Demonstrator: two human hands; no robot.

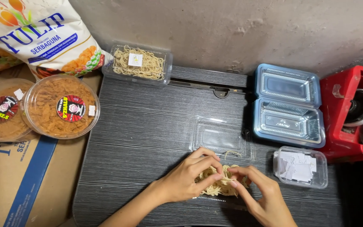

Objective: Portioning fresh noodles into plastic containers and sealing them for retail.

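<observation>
Left hand [190,178] and right hand [259,195] together, fingertips pinching noodle nest [220,183], pressing it into open clear clamshell [219,135]. Label tub [301,167] at 3 o'clock, within reach; filled noodle pack [138,63] at 11 o'clock, out of way.

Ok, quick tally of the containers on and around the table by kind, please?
Round lidded tubs of brown crumbly food: 2
Closed clear rectangular box of noodles: 1
Open clear box under the hands, part-filled with noodles: 1
Open empty clear box: 1
Small clear tub of white paper slips: 1
Total: 6
</observation>
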